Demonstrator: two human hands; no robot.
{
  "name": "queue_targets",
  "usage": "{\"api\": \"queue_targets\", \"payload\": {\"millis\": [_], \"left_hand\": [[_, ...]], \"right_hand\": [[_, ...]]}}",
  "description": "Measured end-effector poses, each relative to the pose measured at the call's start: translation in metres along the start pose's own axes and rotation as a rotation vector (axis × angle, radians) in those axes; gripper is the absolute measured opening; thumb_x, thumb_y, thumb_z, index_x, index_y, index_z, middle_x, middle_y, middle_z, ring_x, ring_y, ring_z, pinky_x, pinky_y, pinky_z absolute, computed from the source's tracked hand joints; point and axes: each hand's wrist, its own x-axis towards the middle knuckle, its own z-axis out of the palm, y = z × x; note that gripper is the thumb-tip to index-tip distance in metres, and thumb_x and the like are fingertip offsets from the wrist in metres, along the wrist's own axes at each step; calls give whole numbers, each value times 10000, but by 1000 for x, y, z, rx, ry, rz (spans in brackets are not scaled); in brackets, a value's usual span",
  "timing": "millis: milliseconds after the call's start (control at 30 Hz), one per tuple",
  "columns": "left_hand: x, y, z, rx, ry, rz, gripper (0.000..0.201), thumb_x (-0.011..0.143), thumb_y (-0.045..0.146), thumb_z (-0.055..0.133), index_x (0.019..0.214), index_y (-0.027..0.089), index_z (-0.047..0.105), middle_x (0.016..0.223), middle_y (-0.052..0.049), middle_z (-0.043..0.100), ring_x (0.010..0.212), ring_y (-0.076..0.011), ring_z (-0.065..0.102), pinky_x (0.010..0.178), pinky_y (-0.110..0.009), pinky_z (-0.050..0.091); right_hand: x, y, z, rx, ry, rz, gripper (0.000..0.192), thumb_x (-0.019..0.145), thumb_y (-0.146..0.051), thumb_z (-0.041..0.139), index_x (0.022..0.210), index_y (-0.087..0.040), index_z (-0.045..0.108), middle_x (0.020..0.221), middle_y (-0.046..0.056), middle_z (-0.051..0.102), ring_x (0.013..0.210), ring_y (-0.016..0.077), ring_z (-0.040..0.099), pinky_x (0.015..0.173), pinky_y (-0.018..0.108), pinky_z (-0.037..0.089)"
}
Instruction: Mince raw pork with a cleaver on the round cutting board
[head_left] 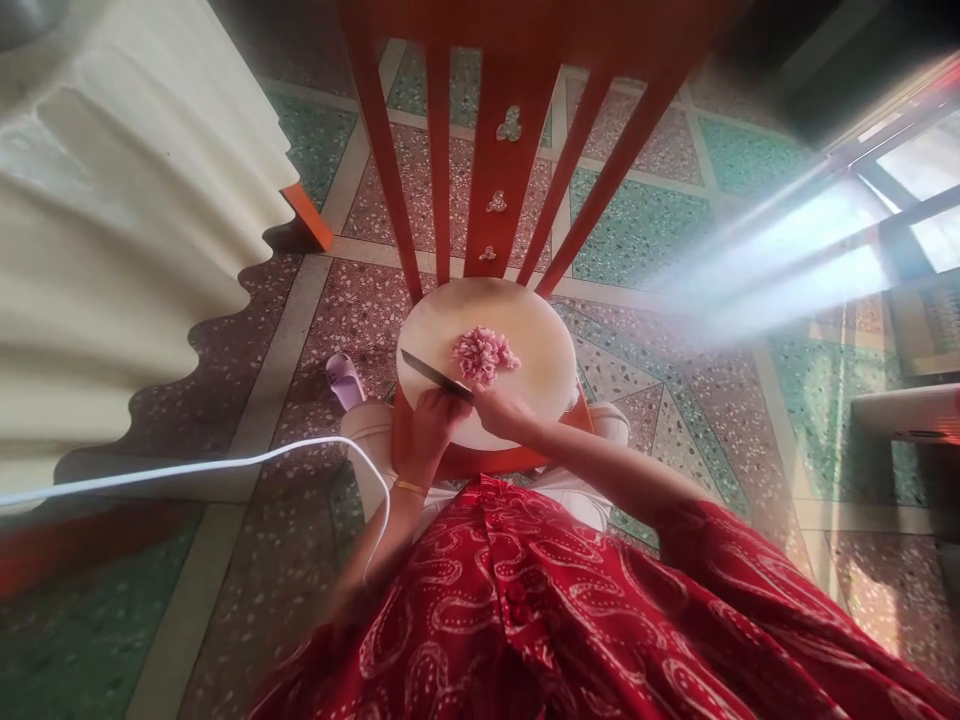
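Head view: knife [435, 375] is at the round board [540, 340] on the chair [487, 462], just beside the pink heap [482, 352]. Long axis diagonal across the board; tip points far-left, away from the person, other end at right hand [501, 408]. Right fingers wrapped around that end, hiding it. Left hand [441, 415] by blade's near side, fingers bunched; can't tell what they pinch.

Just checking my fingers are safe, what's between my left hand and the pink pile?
In the head view, the knife lies between them, its dark blade slanting past your left hand and the pink pile.
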Motion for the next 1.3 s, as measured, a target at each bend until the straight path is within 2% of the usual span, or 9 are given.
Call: {"api": "queue_targets", "payload": {"millis": [100,200,467,633,733,933,1067,1200,1300], "left_hand": [[0,-1,2,53,33,90,99,850,268,516,812,208,585,919,-75,605,967,-248,511,882,-391,393],[1,-4,6,90,91,123,116,860,264,505,836,195,594,930,-78,607,945,-242,521,857,-383,410],[2,2,-6,264,11,243,146,859,173,467,902,175,606,918,-95,622,921,-238,542,861,-383,393],[1,6,-6,200,62,186,111,866,264,504,855,199,593,905,-72,613,901,-224,537,825,-356,409],[1,5,-2,173,76,165,94,865,251,507,834,204,582,901,-68,603,905,-223,530,817,-352,416],[-4,18,-18,162,-1,273,143,895,223,440,851,215,576,926,-64,603,911,-205,528,846,-350,403],[2,29,-26,136,17,207,161,884,264,438,886,200,586,970,-81,598,935,-219,536,861,-369,407],[28,36,-19,-163,123,32,255,908,288,339,947,191,571,939,-63,614,884,-180,577,812,-326,453],[51,36,-19,-166,21,81,230,850,202,356,867,193,586,901,-41,629,877,-169,584,823,-316,454]], "right_hand": [[-28,16,11,-74,-112,99,235,896,-168,365,1127,-165,411,812,97,649,714,213,650,581,271,455],[-39,20,17,-120,-114,138,210,903,-173,351,1101,-161,420,762,83,641,687,219,653,557,274,459],[24,-21,1,-3,39,-27,276,902,-166,336,1167,-143,412,958,142,650,851,214,640,664,278,477],[-10,13,19,-13,11,71,280,893,-191,351,1160,-164,432,920,126,660,826,228,648,645,283,464],[-26,28,26,21,77,85,253,905,-225,343,1125,-169,454,896,119,671,799,232,648,633,276,441],[-24,33,24,290,335,69,227,907,-232,322,1056,-172,482,869,91,668,759,207,622,643,258,418],[-23,41,21,588,474,45,162,885,-260,341,861,-194,487,734,37,613,642,166,569,593,249,425],[-24,46,18,970,450,79,123,868,-280,328,827,-216,425,556,-65,430,419,100,435,429,203,380],[-27,51,15,1001,457,113,134,874,-279,312,850,-213,427,554,-72,407,410,94,411,414,195,357]]}}
